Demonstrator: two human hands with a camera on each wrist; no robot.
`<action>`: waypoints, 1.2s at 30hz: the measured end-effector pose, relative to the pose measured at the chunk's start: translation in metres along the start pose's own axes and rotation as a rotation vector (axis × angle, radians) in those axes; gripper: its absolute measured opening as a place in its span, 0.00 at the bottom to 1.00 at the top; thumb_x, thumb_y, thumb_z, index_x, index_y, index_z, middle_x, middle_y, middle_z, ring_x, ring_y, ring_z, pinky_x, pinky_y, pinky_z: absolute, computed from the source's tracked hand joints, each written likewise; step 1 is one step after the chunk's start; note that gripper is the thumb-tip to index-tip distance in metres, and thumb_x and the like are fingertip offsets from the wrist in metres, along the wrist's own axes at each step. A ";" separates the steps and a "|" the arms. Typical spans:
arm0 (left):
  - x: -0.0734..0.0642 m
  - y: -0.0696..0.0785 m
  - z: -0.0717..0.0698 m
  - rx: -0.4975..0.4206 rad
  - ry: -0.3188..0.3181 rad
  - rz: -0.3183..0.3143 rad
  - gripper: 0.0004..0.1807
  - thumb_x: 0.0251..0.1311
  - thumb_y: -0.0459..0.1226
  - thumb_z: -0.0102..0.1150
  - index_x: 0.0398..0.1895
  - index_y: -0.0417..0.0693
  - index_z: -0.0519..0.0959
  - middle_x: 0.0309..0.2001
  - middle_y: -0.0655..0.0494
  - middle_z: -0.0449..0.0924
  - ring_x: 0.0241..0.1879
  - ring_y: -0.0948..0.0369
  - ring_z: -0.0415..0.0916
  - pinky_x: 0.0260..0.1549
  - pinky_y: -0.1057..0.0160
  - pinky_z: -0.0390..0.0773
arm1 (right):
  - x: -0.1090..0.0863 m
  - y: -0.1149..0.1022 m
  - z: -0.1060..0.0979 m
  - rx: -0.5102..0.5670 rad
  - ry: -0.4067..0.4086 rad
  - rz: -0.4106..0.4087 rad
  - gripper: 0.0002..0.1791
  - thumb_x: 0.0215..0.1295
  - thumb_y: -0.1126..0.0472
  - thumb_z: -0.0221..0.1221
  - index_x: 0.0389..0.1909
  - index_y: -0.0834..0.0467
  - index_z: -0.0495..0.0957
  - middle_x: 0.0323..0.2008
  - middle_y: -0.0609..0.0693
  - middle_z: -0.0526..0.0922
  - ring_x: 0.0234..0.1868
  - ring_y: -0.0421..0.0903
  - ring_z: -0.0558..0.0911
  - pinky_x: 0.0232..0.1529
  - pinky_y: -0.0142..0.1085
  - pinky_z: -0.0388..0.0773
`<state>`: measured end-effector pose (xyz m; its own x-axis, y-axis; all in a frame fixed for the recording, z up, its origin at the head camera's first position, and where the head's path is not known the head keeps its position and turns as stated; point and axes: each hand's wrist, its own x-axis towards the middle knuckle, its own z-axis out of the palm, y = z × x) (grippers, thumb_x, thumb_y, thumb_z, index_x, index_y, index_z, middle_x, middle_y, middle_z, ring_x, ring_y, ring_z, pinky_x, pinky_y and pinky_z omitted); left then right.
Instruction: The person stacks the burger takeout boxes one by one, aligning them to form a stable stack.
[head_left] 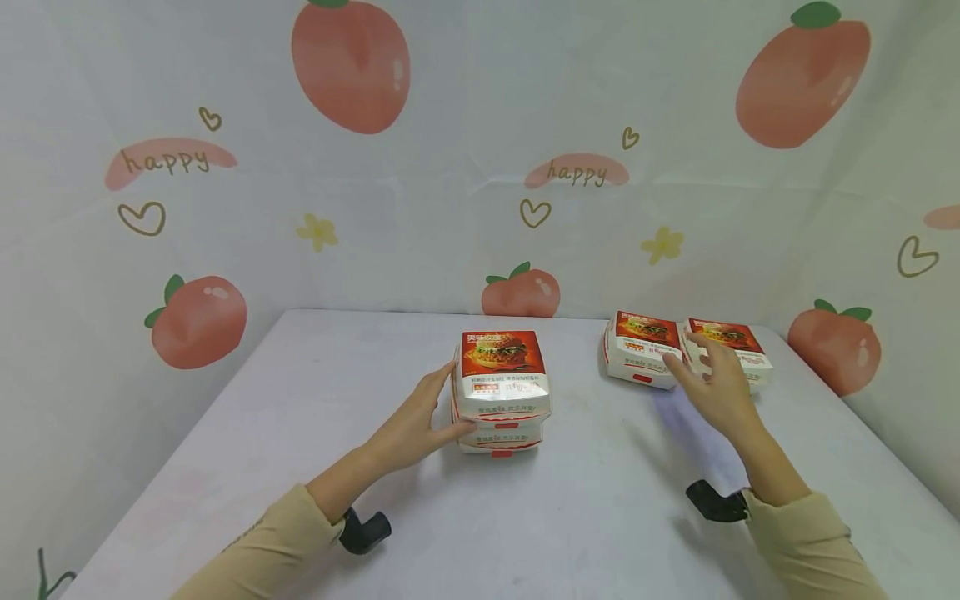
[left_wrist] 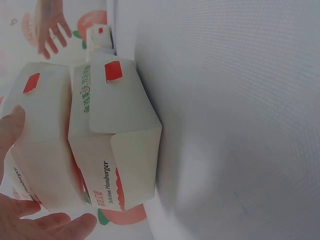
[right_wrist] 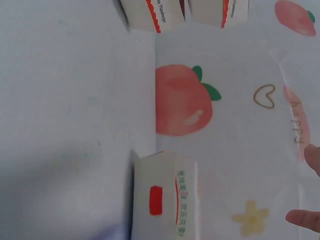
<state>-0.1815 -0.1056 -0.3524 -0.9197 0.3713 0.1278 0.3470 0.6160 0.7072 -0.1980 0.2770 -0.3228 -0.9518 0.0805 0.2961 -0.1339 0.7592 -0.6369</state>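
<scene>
1. Lightly, your left hand [head_left: 408, 429] touches the left side of the upper burger box [head_left: 504, 379], its thumb against the front and its fingers relaxed along the side rather than wrapped round it.
2. Squarely beneath that sits the lower burger box [head_left: 501, 439]; your two-box stack stands near the middle of the surface [head_left: 585, 533], well in from its left edge.
3. Your right hand [head_left: 718, 385] is released, fingers spread and holding nothing, raised over the surface's far right corner.
4. Below and beyond it you have two more boxes: the left-hand box [head_left: 641, 346] by the far edge, and the right-hand box [head_left: 738, 346] just beside it, nearer the right edge and partly hidden by your fingers. All four show a burger picture or red-and-white printing.
5. At your wrists, a black fitting [head_left: 365, 533] juts from the left beige sleeve [head_left: 277, 533], and another from the right.
6. Past the far edge, you face a white backdrop [head_left: 435, 233] printed with peaches, hearts, yellow flowers and "happy".
</scene>
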 end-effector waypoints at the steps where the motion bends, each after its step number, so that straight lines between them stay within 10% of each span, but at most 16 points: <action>1: 0.000 0.000 0.000 -0.002 0.000 0.000 0.51 0.54 0.49 0.64 0.74 0.46 0.44 0.71 0.45 0.52 0.70 0.49 0.55 0.62 0.48 0.70 | 0.001 0.004 -0.001 -0.004 0.008 0.000 0.37 0.68 0.48 0.50 0.66 0.71 0.55 0.62 0.76 0.56 0.59 0.73 0.64 0.55 0.64 0.68; 20: 0.001 -0.003 0.003 -0.009 0.005 -0.007 0.51 0.53 0.50 0.65 0.74 0.47 0.45 0.70 0.45 0.53 0.68 0.48 0.58 0.61 0.48 0.71 | 0.020 0.076 -0.012 -0.110 0.141 0.276 0.38 0.66 0.52 0.52 0.67 0.72 0.51 0.62 0.78 0.53 0.63 0.71 0.54 0.62 0.66 0.57; 36: 0.001 -0.001 0.003 -0.023 -0.003 -0.023 0.51 0.54 0.48 0.64 0.74 0.47 0.44 0.71 0.45 0.52 0.70 0.48 0.55 0.62 0.48 0.70 | 0.029 0.119 -0.026 -0.030 0.023 0.348 0.46 0.67 0.44 0.47 0.71 0.68 0.38 0.68 0.76 0.42 0.69 0.73 0.45 0.65 0.68 0.48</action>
<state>-0.1823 -0.1040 -0.3548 -0.9268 0.3593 0.1090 0.3212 0.6085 0.7257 -0.2346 0.3863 -0.3714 -0.9323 0.3524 0.0812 0.2063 0.7025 -0.6812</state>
